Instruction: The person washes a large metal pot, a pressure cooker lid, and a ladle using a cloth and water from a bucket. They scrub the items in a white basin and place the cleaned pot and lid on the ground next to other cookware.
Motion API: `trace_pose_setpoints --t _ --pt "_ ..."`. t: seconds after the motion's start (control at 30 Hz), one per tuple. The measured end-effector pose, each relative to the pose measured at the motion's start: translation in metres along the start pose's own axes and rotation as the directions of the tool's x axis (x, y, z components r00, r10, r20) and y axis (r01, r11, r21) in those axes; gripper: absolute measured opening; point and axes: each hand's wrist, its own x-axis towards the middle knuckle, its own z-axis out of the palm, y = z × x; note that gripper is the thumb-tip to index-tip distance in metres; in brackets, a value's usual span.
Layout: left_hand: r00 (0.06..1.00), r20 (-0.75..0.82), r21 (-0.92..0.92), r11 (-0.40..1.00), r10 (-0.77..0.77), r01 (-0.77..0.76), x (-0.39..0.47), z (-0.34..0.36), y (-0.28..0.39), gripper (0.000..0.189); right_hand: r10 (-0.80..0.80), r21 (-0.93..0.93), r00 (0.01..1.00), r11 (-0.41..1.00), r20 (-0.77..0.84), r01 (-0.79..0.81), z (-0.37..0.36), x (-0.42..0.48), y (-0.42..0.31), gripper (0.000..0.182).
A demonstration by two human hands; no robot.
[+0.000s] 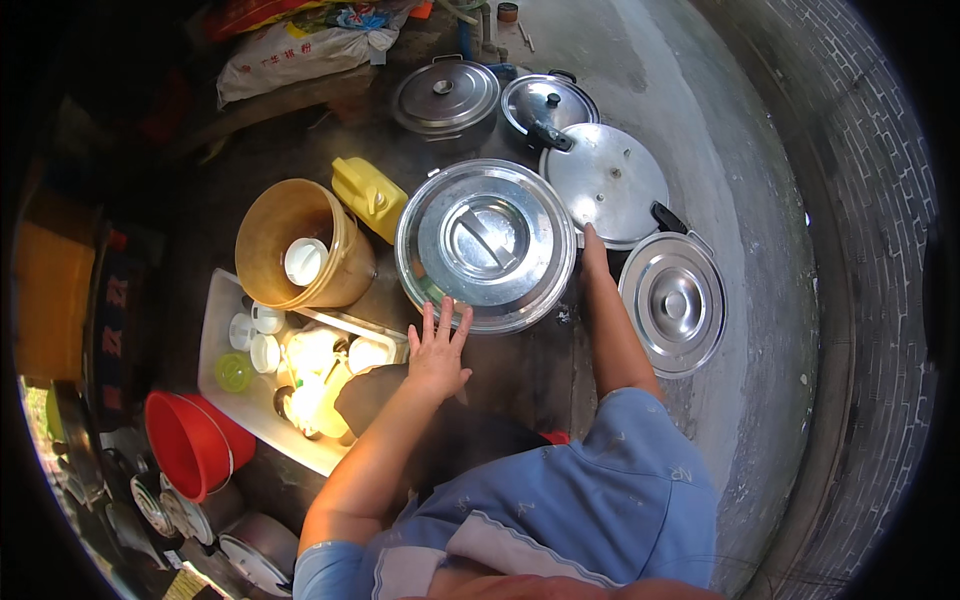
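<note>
A large stainless steel pot lid (pixel 484 240) with a strap handle in its recessed middle lies before me, on what looks like a wide pot. My left hand (pixel 439 358) has its fingers spread, and the fingertips overlap the near rim; whether they touch it is unclear. At the right side of the lid, my right hand (pixel 595 251) reaches down into the gap beside a pressure cooker lid (pixel 611 180). Its fingers are mostly hidden, close to a small side handle, so its grip does not show. Just right of my right forearm is another round steel lid (pixel 673 304).
Two lidded pots (pixel 448 97) (pixel 550 105) stand behind. To the left are a yellow jug (pixel 371 195), a tan bucket (pixel 259 259), a white plastic bin (pixel 217 337) of containers and a red bucket (pixel 180 450). A brick wall (pixel 877 225) runs along the right.
</note>
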Motion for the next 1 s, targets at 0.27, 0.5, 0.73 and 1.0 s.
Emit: trace_pose_setpoints --t 0.27,0.5,0.73,1.0 --pt "1.0 0.002 -0.009 1.0 -0.021 0.021 -0.003 0.006 -0.007 0.108 -0.247 -0.823 0.963 0.521 0.11 0.228 0.003 -0.03 -0.053 0.052" --pt "1.0 -0.002 -0.025 1.0 -0.003 0.003 -0.002 0.004 -0.005 0.11 -0.474 -0.606 0.837 0.591 0.273 0.533 -0.014 -0.051 -0.054 0.043" --pt "0.996 0.083 -0.031 0.999 -0.037 0.04 -0.003 -0.004 -0.003 0.106 -0.773 -0.38 0.562 0.445 0.294 0.811 -0.022 -0.055 -0.024 0.033" --pt "0.997 0.076 -0.023 0.999 -0.034 0.036 -0.005 -0.005 -0.005 0.106 -0.481 -0.034 0.877 0.877 -0.028 0.48 -0.002 -0.044 -0.008 0.041"
